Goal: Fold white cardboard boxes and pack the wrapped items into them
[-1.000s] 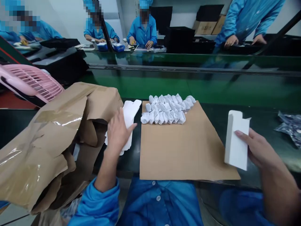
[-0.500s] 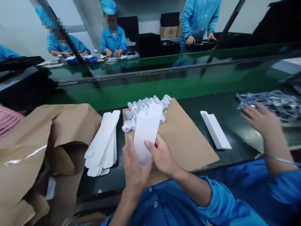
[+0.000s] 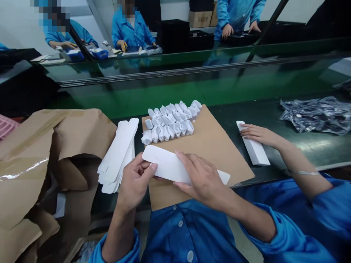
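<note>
A white cardboard box (image 3: 171, 164), long and narrow with a rounded flap, is held crosswise above a brown cardboard sheet (image 3: 216, 142). My left hand (image 3: 136, 179) pinches its left end, thumb on top. Around its right part my right hand (image 3: 201, 177) is closed, the thumb on the near edge and the fingers over the far side. Several white paper-wrapped pieces (image 3: 171, 124) lie in rows on the sheet beyond my hands. Left of the sheet rests a fanned stack of flat white box blanks (image 3: 117, 153).
At right, a co-worker's hand (image 3: 260, 137) rests on another white box (image 3: 255, 151). Clear plastic bags (image 3: 315, 115) with dark contents lie behind it. A torn brown paper-covered carton (image 3: 82, 135) stands at left. A green ledge (image 3: 131, 100) runs across the back; other people work beyond.
The white box has turned from pointing away from me to lying crosswise, and my hands have moved apart along it. The co-worker's hand has come left onto the other box.
</note>
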The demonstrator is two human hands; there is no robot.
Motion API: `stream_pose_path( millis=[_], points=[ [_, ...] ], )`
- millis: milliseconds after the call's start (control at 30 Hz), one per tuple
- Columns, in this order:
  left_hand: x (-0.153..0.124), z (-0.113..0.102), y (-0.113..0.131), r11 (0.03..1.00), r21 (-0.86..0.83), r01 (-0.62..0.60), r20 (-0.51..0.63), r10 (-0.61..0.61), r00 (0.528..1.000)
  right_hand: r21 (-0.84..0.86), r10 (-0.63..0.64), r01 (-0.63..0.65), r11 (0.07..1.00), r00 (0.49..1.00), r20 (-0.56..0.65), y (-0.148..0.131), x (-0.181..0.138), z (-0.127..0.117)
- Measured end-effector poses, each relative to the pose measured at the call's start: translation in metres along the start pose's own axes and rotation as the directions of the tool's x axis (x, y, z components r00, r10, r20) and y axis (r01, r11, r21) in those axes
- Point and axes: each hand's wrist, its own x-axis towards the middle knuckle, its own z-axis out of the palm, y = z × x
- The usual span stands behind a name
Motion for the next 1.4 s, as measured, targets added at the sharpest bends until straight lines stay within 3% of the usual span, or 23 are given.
stream_pose_path(
  millis=[100, 233, 400, 667, 800, 867, 933, 1000, 1100, 1200, 1333, 1400],
  points=[
    [-0.002, -0.008, 0.002, 1.000, 0.019, 0.014, 0.099, -0.016, 0.995, 0.001, -0.133, 0.133, 0.991, 0.991, -0.025, 0.007, 0.001, -0.002],
    [-0.002, -0.009, 0.012, 0.996, 0.087, 0.004, 0.081, -0.011, 0.997, -0.058, -0.265, 0.262, 0.963, 0.962, -0.062, 0.019, 0.004, -0.010],
    [0.001, -0.004, 0.017, 0.992, 0.124, 0.005, 0.151, -0.024, 0.988, -0.137, -0.307, 0.294, 0.946, 0.948, -0.086, 0.024, 0.001, -0.014],
    [0.006, -0.005, 0.012, 0.982, 0.178, -0.059, 0.114, 0.039, 0.993, -0.272, -0.345, 0.318, 0.908, 0.937, -0.057, 0.019, -0.004, -0.013],
    [0.005, -0.009, 0.007, 0.993, -0.001, -0.116, 0.188, 0.114, 0.976, -0.166, -0.267, 0.249, 0.954, 0.959, -0.099, 0.022, -0.009, -0.013],
    [-0.001, 0.004, -0.001, 0.964, -0.115, -0.240, 0.037, 0.246, 0.969, -0.034, -0.161, 0.157, 0.987, 0.976, -0.149, 0.023, -0.010, -0.012],
    [-0.011, 0.026, -0.011, 0.909, -0.124, -0.399, -0.188, 0.373, 0.908, 0.142, -0.010, 0.032, 0.989, 0.988, -0.152, 0.019, -0.011, -0.009],
    [-0.021, 0.051, -0.020, 0.874, -0.067, -0.481, -0.295, 0.443, 0.847, 0.255, 0.089, -0.052, 0.965, 0.987, -0.135, 0.012, -0.011, -0.003],
    [-0.028, 0.076, -0.024, 0.898, 0.034, -0.439, -0.294, 0.428, 0.854, 0.260, 0.038, 0.016, 0.965, 0.979, -0.199, -0.002, -0.009, 0.004],
    [-0.024, 0.079, -0.017, 0.900, 0.054, -0.432, -0.276, 0.430, 0.860, 0.223, -0.021, 0.080, 0.972, 0.966, -0.257, -0.010, -0.009, 0.005],
    [-0.018, 0.077, -0.012, 0.866, -0.017, -0.500, -0.256, 0.480, 0.839, 0.312, 0.167, -0.084, 0.946, 0.953, -0.252, -0.011, -0.012, 0.006],
    [-0.019, 0.077, -0.014, 0.872, 0.001, -0.490, -0.246, 0.475, 0.845, 0.315, 0.189, -0.107, 0.943, 0.951, -0.244, -0.010, -0.014, 0.008]
  ],
)
